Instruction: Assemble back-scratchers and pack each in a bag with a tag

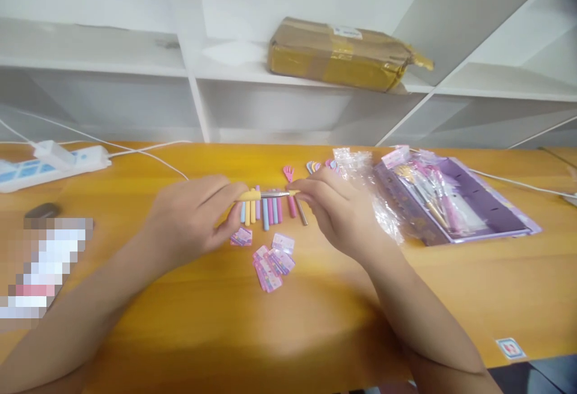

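Level between my two hands is a back scratcher (273,194) with a yellow handle and a slim metal rod. My left hand (193,214) pinches the yellow handle. Fingers of my right hand (338,208) close on its yellow far end, hiding the tip. Below and behind lie several loose handles (265,217) in blue, yellow, purple and pink, side by side on the table. A pink claw head (288,173) and more coloured claw heads (315,167) lie beyond my right hand. Pink printed cards (268,268) are piled nearer me, with a smaller stack (241,236) to their left.
At right, a purple box (496,202) holds bagged back scratchers (444,202), with clear plastic bags (360,169) beside it. A power strip (81,163) with cables and a dark object (42,211) lie left. A taped carton (338,54) rests on the white shelf (234,72).
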`<state>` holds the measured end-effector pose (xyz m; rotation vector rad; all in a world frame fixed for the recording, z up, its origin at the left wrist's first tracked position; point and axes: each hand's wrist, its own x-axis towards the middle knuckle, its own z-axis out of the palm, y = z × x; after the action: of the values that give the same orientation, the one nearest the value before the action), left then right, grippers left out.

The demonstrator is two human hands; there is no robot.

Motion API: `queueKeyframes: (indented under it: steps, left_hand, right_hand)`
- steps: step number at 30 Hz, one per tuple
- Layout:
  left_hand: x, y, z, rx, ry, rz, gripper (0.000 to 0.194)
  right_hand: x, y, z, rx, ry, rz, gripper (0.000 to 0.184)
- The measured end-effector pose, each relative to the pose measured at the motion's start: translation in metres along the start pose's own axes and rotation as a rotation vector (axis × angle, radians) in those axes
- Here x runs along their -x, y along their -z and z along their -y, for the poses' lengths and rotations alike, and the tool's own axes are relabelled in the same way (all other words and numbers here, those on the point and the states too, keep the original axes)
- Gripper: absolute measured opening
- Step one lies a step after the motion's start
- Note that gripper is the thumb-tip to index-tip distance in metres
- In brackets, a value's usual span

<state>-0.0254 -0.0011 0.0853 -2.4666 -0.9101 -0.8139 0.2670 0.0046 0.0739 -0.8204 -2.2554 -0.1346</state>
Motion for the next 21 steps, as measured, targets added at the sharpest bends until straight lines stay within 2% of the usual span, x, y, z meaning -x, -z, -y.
queueKeyframes:
  steps: [5, 12, 21]
  left_hand:
    - [0.003, 0.006, 0.005, 0.153, -0.012, 0.045, 0.041]
    - [0.005, -0.001, 0.009, 0.043, 0.039, -0.003, 0.030]
    - [0.007, -0.005, 0.009, -0.083, 0.002, -0.075, 0.028]
  right_hand:
    - [0.001, -0.002, 0.003, 0.032, 0.005, 0.067, 0.025]
    - [0.001, -0.001, 0.007, 0.060, 0.051, 0.077, 0.023]
    - [-0.002, -0.001, 0.017, 0.103, 0.048, 0.109, 0.017]
